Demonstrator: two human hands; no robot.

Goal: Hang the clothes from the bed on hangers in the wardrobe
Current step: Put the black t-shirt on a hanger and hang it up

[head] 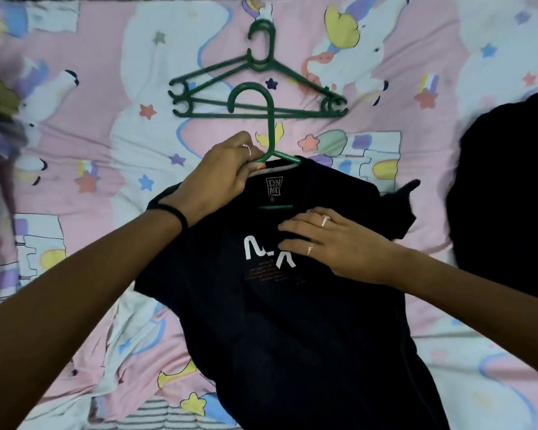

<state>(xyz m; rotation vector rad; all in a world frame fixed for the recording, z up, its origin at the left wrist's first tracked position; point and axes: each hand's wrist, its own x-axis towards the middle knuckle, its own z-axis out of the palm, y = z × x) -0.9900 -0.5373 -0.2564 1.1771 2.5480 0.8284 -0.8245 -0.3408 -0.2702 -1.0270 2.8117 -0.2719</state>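
Left hand [219,175] pinching hanger [269,125] at shirt [292,321] collar, right hand [333,243] spread flat below.

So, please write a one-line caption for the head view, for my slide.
Left hand grips a green hanger inside a dark T-shirt on the bed; right hand rests on it.

3 green hangers [261,100], maybe 2 dark tees [292,305]

A dark navy T-shirt [292,305] with white lettering lies centre-frame on a green hanger [269,125], hook pointing to 12 o'clock. Two spare green hangers [255,88] lie stacked at 12 o'clock. A dark garment [510,187] lies at 3 o'clock.
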